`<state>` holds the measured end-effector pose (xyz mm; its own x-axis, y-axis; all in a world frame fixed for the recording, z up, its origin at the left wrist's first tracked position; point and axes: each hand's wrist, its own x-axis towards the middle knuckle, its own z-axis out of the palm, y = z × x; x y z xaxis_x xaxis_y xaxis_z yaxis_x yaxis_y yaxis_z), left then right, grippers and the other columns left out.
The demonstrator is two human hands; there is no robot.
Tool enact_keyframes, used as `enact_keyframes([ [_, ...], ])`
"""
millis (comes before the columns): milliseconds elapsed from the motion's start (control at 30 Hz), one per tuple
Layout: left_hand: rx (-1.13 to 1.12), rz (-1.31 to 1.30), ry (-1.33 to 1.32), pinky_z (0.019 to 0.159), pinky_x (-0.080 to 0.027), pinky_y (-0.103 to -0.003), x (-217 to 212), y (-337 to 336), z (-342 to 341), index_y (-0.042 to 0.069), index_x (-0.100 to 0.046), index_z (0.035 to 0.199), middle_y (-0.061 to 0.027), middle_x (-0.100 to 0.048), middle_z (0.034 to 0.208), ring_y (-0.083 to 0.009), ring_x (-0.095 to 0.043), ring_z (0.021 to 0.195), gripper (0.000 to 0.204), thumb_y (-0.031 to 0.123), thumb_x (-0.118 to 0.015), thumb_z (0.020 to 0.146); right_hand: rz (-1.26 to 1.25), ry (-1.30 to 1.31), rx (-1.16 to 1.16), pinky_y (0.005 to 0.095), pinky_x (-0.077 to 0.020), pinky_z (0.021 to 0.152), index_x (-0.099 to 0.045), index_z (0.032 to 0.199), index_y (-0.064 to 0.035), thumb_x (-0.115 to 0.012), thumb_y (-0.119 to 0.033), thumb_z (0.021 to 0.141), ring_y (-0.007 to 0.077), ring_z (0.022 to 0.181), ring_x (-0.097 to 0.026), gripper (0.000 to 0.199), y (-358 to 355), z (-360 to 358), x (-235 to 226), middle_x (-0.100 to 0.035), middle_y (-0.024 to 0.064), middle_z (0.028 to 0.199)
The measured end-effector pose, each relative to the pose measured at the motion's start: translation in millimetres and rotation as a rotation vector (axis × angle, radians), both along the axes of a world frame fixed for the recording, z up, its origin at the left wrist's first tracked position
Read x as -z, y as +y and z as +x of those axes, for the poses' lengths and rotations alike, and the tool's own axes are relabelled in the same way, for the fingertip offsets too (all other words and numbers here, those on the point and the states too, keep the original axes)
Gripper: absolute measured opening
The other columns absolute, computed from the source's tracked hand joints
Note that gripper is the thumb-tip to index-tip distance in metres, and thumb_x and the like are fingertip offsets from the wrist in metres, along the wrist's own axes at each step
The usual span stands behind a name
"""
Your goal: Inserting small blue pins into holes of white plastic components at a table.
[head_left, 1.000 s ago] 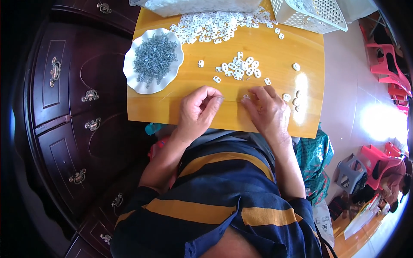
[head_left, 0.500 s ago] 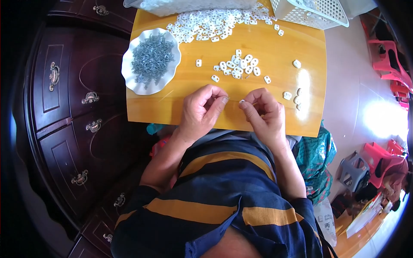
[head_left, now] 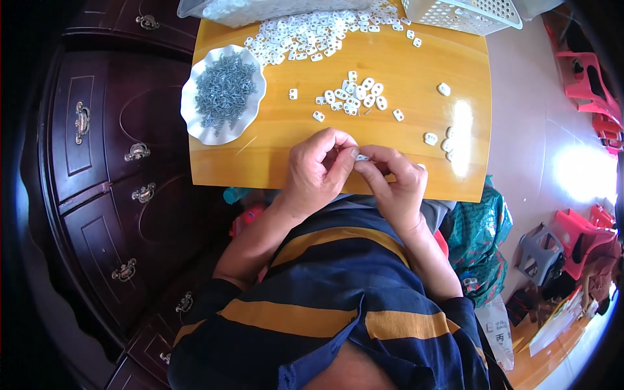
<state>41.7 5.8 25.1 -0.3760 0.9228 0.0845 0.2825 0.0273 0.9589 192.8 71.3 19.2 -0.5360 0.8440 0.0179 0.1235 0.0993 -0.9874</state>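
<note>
Bright daylight enters from the right, throwing a white glare streak on the glossy yellow wooden tabletop [head_left: 458,140] and a blown-out patch on the pale floor [head_left: 578,172]. The dark carved wooden cabinet [head_left: 97,175] lies in dim shadow. Fisheye distortion bends straight edges near the rim; corners vignette to black. Centre stays sharp

A white plastic bag [head_left: 495,328] with dark print lies on the floor at lower right, beside the person's right elbow. Just above it sits a bulging teal bag [head_left: 482,237] with a dark pattern, against the table's right edge. Near the lower right corner lie flat, colourful printed sheets or packets [head_left: 559,318], too blurred to tell apart.
</note>
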Motion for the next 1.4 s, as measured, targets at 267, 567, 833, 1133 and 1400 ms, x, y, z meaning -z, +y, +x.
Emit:
enact_keyframes([
  [267, 0.022, -0.063, -0.105, 0.055, -0.048, -0.024, -1, 1, 2, 0.000, -0.062, 0.089, -0.0032, -0.064, 0.073, -0.0057, -0.059, 0.062, 0.004, -0.001, -0.066, 0.090, -0.049, 0.046, 0.083, 0.0229, -0.0494, 0.059, -0.070, 0.096, -0.0008, -0.071, 0.000, 0.089, 0.0089, 0.064, -0.063, 0.008, -2, 1, 5, -0.068, 0.0055, 0.075],
  [567, 0.046, -0.057, -0.086, 0.055, -0.048, -0.024, 2, 0, 4, 0.000, -0.063, 0.090, -0.0046, -0.065, 0.073, -0.0074, -0.060, 0.061, 0.005, -0.001, -0.067, 0.089, 0.017, 0.047, 0.046, 0.0238, -0.0510, 0.060, -0.065, 0.094, 0.0009, -0.068, -0.001, 0.091, 0.0090, 0.066, -0.065, 0.005, 1, 4, 8, -0.070, 0.0063, 0.078],
  [833, 0.044, -0.039, -0.186, 0.057, -0.050, -0.024, 4, 1, 5, -0.001, -0.063, 0.091, -0.0047, -0.067, 0.075, -0.0079, -0.063, 0.065, 0.004, 0.000, -0.067, 0.091, -0.087, -0.020, -0.026, 0.0252, -0.0535, 0.062, -0.061, 0.098, -0.0004, -0.064, -0.006, 0.096, 0.0104, 0.067, -0.066, 0.006, 1, 6, 5, -0.072, 0.0062, 0.080],
  [1133, 0.032, 0.028, -0.071, 0.058, -0.048, -0.024, 7, 5, 0, 0.000, -0.062, 0.091, -0.0062, -0.064, 0.083, -0.0101, -0.061, 0.066, 0.004, -0.001, -0.066, 0.090, -0.639, 0.232, 0.005, 0.0202, -0.0495, 0.068, -0.057, 0.107, -0.0034, -0.056, -0.013, 0.103, 0.0056, 0.075, -0.060, 0.010, -1, 4, 5, -0.066, 0.0006, 0.092],
  [1400, 0.081, -0.038, -0.040, 0.066, -0.047, -0.023, -1, 1, -1, -0.002, -0.062, 0.093, -0.0051, -0.061, 0.092, -0.0082, -0.057, 0.077, 0.004, 0.002, -0.064, 0.095, -0.646, 0.270, 0.018, 0.0181, -0.0476, 0.066, -0.061, 0.106, -0.0027, -0.061, -0.010, 0.100, 0.0034, 0.072, -0.056, 0.010, 1, 4, 5, -0.063, -0.0019, 0.089],
])
